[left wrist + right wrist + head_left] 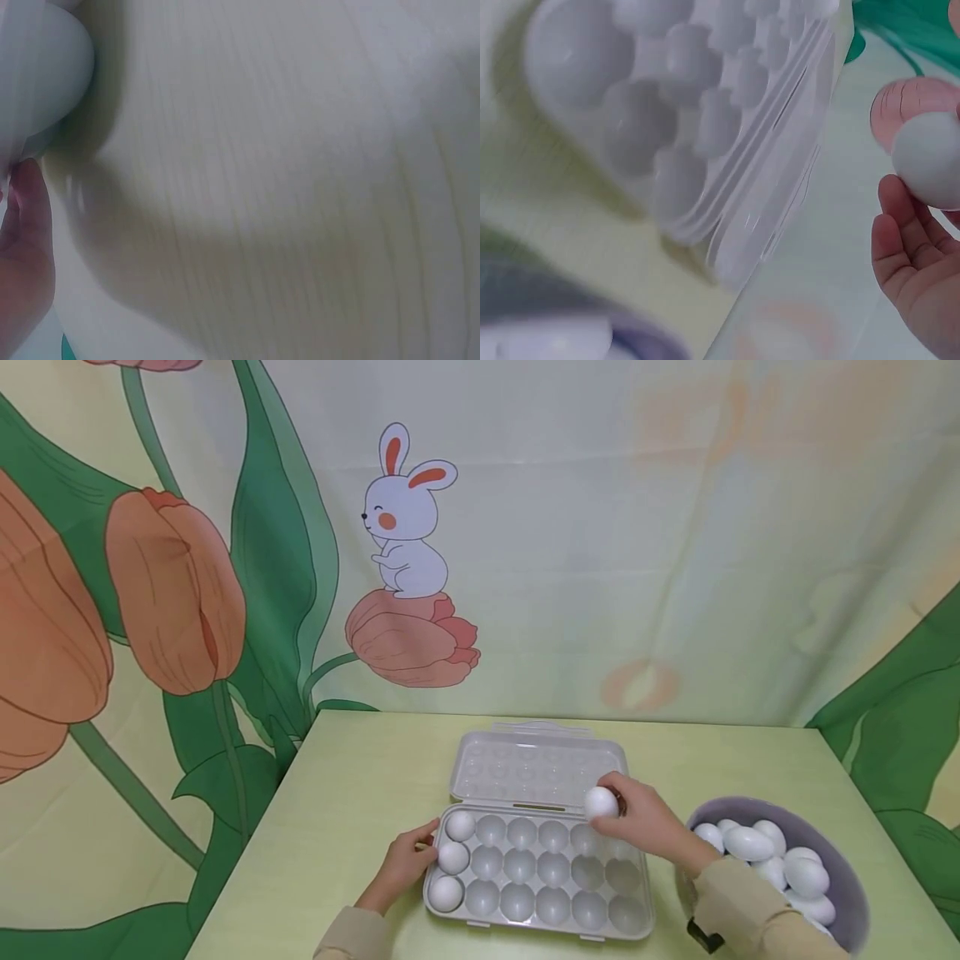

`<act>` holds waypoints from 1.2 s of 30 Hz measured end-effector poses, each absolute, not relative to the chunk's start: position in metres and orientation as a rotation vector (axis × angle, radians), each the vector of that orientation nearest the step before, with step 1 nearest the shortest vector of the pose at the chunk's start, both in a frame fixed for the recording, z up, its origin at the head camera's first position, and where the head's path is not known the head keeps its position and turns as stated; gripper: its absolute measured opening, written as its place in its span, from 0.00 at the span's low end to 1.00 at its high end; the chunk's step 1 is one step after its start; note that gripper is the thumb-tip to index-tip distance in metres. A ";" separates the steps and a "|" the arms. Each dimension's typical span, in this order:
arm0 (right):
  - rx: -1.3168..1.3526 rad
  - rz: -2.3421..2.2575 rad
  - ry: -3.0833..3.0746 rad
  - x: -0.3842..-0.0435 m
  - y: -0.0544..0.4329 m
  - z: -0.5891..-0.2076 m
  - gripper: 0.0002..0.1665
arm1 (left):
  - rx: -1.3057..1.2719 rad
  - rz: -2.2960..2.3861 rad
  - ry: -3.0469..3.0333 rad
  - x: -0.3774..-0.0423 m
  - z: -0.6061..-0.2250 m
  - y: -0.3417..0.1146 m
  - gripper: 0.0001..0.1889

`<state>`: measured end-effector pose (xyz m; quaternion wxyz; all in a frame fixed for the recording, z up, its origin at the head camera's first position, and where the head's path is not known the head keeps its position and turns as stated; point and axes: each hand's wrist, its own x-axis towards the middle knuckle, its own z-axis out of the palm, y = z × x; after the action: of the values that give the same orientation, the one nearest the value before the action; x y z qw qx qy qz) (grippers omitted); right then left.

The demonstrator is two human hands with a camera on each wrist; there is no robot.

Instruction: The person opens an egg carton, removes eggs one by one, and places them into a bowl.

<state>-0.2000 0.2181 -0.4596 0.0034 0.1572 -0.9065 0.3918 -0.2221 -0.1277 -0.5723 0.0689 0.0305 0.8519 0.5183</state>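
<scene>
An open white plastic egg carton (537,870) lies on the table, its lid (540,768) folded back away from me. White eggs (446,893) fill the leftmost column of cups; the other visible cups are bare. At the carton's left side, my left hand (405,864) grips the rim, and the left wrist view has its fingers (30,202) right at that edge. My right hand (648,818) holds one white egg (601,803) between thumb and fingers, over the far right part of the carton. In the right wrist view this egg (930,161) sits at the fingertips.
Right of the carton stands a grey-purple bowl (851,885) heaped with several white eggs (806,872), partly behind my right sleeve (738,897). The pale yellow table (360,768) ends at a backdrop (562,568) printed with tulips and a rabbit.
</scene>
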 end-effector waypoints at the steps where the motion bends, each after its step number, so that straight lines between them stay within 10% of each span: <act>1: 0.488 1.211 -2.853 -0.198 0.227 -0.458 0.18 | 0.095 1.560 2.566 -0.222 -0.572 -0.128 0.28; 36: 0.409 0.428 -3.280 -0.147 0.349 -0.481 0.20 | 0.081 1.525 2.585 -0.221 -0.571 -0.128 0.28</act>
<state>-0.1467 0.3489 -0.4808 -0.0956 0.1222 -0.9796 0.1278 -0.2214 -0.1283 -0.5714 0.0695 0.0270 0.8589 0.5066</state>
